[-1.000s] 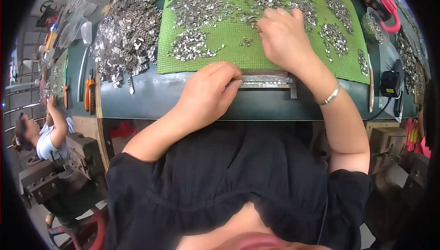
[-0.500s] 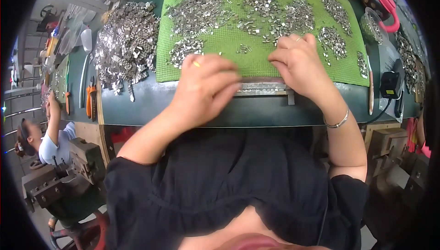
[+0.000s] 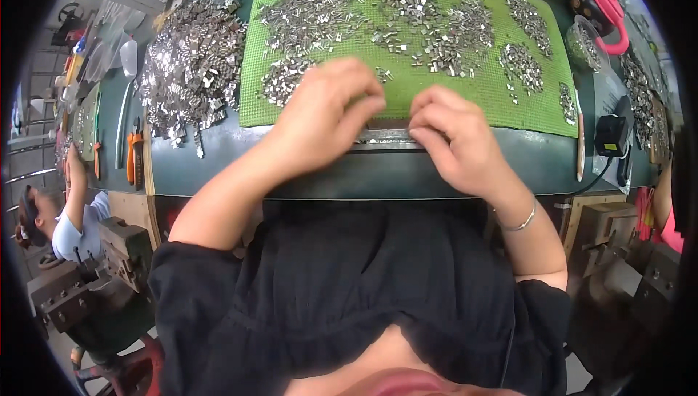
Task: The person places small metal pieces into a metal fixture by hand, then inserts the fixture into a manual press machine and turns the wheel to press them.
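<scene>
A narrow metal strip [image 3: 393, 136] with a row of small pieces along it lies at the near edge of the green textured mat [image 3: 465, 111]. Over its left end hovers my left hand [image 3: 327, 109], fingers curled and thumb drawn in; whatever the fingertips pinch is hidden. My right hand [image 3: 456, 138] is at the strip's right part, thumb and fingers closed close to the metal. Any piece in them is too small to make out. Just beyond my left hand sits a pile of small shiny metal pieces [image 3: 285, 80], and a few loose ones [image 3: 384, 75] lie between the hands.
A big heap of metal links [image 3: 193, 69] covers the table left of the mat, beside orange-handled pliers [image 3: 135, 152]. More piles [image 3: 309, 14] are spread over the mat. On the right are a plastic tub [image 3: 586, 43] and a black adapter [image 3: 613, 134]. A co-worker [image 3: 69, 221] sits far left.
My right hand has come from the piles on the mat back to the metal strip, nearer my left hand. The left hand has risen slightly. The whole view has shifted a little.
</scene>
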Motion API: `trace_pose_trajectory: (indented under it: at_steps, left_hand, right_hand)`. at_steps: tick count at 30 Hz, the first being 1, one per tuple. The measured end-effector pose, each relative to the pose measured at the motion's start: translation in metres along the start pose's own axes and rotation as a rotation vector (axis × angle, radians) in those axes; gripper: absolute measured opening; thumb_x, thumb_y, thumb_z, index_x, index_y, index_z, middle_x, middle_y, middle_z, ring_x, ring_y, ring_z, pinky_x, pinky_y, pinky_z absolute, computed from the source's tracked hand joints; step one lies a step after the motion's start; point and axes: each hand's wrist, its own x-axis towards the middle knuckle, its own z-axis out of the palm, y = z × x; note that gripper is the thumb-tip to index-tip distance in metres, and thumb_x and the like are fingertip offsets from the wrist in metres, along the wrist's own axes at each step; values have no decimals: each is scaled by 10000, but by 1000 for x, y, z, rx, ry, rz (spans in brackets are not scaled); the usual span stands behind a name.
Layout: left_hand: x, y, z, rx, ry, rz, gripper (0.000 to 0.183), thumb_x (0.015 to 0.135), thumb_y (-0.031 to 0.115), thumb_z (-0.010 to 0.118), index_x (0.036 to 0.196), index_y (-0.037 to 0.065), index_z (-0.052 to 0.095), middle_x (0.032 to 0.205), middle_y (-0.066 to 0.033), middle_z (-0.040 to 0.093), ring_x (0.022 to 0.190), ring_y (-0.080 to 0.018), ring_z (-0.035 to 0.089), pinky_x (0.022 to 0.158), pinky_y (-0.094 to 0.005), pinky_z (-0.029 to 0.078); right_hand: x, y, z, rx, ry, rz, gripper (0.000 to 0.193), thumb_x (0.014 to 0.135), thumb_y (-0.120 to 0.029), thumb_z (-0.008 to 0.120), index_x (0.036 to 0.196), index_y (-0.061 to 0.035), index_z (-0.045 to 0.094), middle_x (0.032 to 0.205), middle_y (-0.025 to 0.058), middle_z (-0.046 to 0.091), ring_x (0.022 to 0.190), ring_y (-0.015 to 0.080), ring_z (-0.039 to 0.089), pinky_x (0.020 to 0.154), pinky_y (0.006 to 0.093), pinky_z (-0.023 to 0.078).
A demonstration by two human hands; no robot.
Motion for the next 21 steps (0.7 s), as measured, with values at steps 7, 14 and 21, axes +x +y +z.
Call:
trace_pose_trajectory:
  at_steps: [7, 14, 21]
  left_hand:
    - [-27, 16, 17, -170, -55, -101, 76, 849, -19, 674, 902, -21, 619, 931, -141, 671, 857, -303, 665, 751, -350, 519]
    - [-34, 16, 22, 49, 11, 50, 109, 841, -21, 675, 922, 17, 613, 959, -125, 679, 859, -313, 668, 750, -375, 523]
    - [-34, 17, 19, 23, -13, 45, 119, 832, -10, 687, 920, 14, 611, 970, -129, 674, 816, -311, 665, 707, -379, 535]
  right_hand:
    - [-5, -2, 7, -67, -17, -47, 80, 800, 65, 641, 848, 29, 587, 891, 144, 606, 771, 308, 604, 666, 363, 481]
    - [-9, -1, 11, -459, -39, -303, 130, 738, -31, 665, 824, -39, 569, 903, 100, 585, 798, 276, 590, 660, 372, 496]
    - [3, 3, 1, -324, -1, -268, 169, 762, -59, 693, 917, -43, 627, 928, 89, 591, 879, 288, 581, 814, 409, 446]
